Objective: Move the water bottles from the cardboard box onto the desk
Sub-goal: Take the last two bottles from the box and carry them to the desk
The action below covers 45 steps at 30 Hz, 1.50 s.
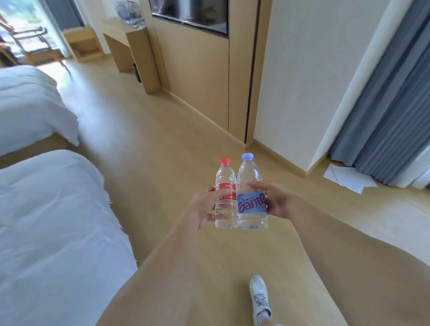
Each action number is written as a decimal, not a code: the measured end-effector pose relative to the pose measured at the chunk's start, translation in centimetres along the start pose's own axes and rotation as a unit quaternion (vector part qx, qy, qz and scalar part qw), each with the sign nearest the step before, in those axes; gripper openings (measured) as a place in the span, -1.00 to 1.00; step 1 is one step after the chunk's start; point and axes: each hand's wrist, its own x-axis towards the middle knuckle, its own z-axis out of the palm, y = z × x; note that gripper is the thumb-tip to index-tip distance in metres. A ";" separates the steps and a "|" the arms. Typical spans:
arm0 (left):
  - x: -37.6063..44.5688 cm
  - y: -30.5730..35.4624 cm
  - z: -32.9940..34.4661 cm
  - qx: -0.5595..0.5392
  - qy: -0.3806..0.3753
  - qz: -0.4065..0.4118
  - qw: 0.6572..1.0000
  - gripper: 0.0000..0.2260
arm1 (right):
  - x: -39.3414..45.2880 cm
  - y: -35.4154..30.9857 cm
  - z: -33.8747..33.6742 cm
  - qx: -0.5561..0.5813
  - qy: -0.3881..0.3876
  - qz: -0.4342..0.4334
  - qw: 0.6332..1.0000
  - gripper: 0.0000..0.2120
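Two water bottles are held upright and side by side in mid-air, above the wooden floor and near the middle of the view. The left hand wraps around the red bottle, which has a red cap and a red label; its fingers curl over the label from the left. The right hand grips the blue bottle, which has a pale blue cap and a blue and purple label; the thumb lies across the front above the label and the fingers go round the right side. The two bottles touch or nearly touch along their sides, the blue one standing a little taller. Both bare forearms reach forward from the near edge of the view. Below them, near the bottom, a foot in a white shoe is on the floor. Two beds with white covers sit on the left, one near and one further back. At the far end, against the wall, stands a wooden surface with several bottles on top, too blurred to count. To its right is a wood wall panel with a dark screen. Grey curtains hang on the right, and white papers lie on the floor at their foot. A chair stands by the bright window far left.
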 end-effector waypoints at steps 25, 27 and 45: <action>25.5 16.6 -11.7 -0.103 0.166 0.019 0.980 -0.73 | 32.9 -21.6 6.0 -0.118 -0.128 0.055 0.983 -0.78; 28.1 18.0 -14.7 -0.111 0.163 0.029 0.980 -0.73 | 36.3 -23.2 8.0 -0.128 -0.134 0.055 0.981 -0.78; 47.7 35.1 -37.6 -0.126 0.155 0.031 0.979 -0.72 | 62.5 -40.0 26.2 -0.161 -0.126 0.053 0.978 -0.55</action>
